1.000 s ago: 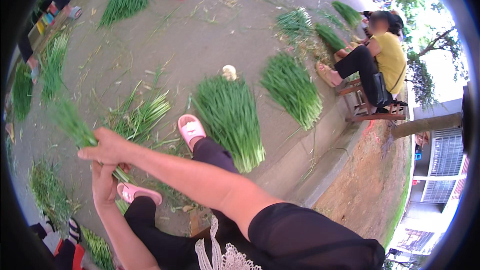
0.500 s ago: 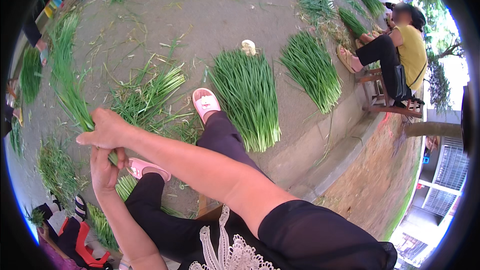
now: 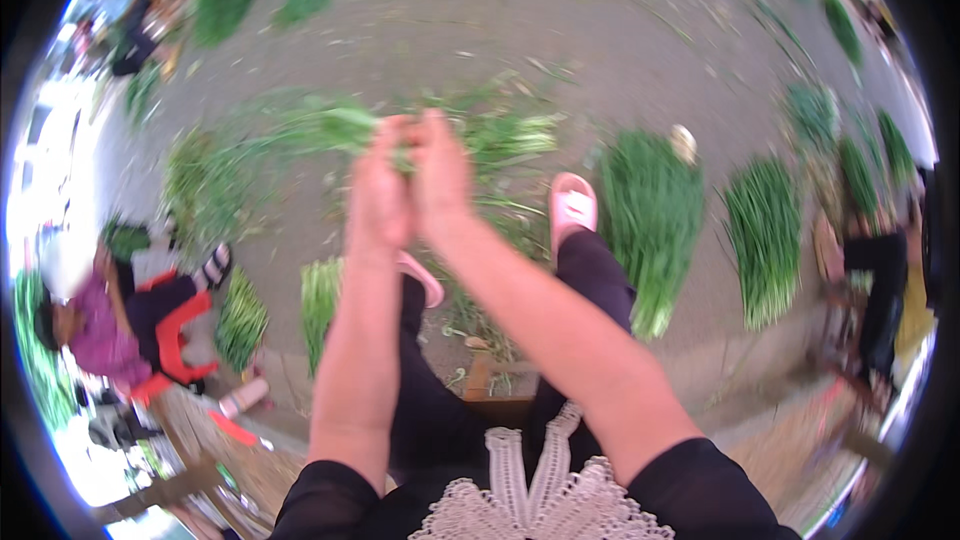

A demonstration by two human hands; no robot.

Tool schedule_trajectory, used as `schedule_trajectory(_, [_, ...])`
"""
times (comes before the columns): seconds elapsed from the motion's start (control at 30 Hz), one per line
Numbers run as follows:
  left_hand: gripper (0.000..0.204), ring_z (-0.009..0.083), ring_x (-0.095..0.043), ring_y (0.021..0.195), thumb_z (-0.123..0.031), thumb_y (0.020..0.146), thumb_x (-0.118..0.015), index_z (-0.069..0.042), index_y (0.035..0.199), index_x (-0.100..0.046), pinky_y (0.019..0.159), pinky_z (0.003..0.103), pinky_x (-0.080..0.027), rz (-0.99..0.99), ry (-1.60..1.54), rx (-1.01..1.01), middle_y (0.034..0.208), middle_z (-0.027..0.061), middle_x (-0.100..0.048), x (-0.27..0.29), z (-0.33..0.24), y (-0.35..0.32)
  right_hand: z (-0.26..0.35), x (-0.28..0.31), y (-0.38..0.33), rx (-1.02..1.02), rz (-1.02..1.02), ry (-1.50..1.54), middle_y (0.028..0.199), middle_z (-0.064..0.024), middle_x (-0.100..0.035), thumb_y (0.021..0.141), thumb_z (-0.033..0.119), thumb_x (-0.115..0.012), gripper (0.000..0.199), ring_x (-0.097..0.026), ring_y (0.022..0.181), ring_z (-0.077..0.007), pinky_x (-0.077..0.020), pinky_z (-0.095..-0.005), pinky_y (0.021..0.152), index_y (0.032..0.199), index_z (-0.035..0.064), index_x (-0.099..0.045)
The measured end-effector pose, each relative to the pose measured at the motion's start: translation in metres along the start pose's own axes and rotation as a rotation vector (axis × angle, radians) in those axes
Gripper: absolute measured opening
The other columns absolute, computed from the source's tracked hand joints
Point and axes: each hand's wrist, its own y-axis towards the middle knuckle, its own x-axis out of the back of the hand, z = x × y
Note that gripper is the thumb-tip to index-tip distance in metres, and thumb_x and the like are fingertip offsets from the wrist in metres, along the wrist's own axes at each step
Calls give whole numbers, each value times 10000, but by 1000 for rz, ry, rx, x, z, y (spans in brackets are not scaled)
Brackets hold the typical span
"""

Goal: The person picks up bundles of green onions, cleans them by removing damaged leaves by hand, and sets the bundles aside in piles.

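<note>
My left hand (image 3: 384, 190) and my right hand (image 3: 440, 175) are together ahead of me, over the pavement. Between them is a bunch of green chives (image 3: 342, 127), its long leaves trailing to the left. The left fingers are closed round the bunch. My right hand presses close against the left, its fingers curled at the root end of the bunch; motion blur hides the exact hold. A loose pile of chives (image 3: 512, 137) lies just right of my hands. Trimmings (image 3: 205, 185) are scattered on the left.
Neat chive bundles (image 3: 652, 230) lie right of my pink slipper (image 3: 574, 202), another bundle (image 3: 762, 240) farther right. A pale lump (image 3: 683, 144) sits at the nearer bundle's top. Stalks (image 3: 320, 300) lie by my left forearm. People sit at both sides, one on a red chair (image 3: 182, 335).
My view has turned left. My hands have come closer together, now side by side at the bunch, which lies more level and points left.
</note>
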Motion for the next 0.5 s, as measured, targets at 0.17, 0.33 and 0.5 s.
schedule_trajectory(0.17, [193,170,-588,730,-173,901,-486,-17,1010,-521,686,295,-495,280,-304,84,798,53,-578,11,-24,-9,40,1,-11,-151,234,-205,616,57,-448,880,287,-465,291,-373,537,-54,-327,-191,530,918,57,-639])
schedule_trajectory(0.33, [223,166,-548,599,-196,894,-502,-27,1040,-502,563,312,-475,416,-207,137,740,49,-551,22,-47,-23,62,3,-6,-44,309,-314,676,7,-526,865,303,-532,328,-509,626,-85,-431,-237,561,1003,14,-597])
schedule_trajectory(0.5, [260,80,-430,466,-228,892,-518,-29,1057,-501,426,236,-367,357,-60,118,689,25,-519,30,-59,-30,59,-2,-3,113,359,-468,765,-15,-569,821,285,-626,373,-531,653,-89,-467,-255,619,1037,-16,-578])
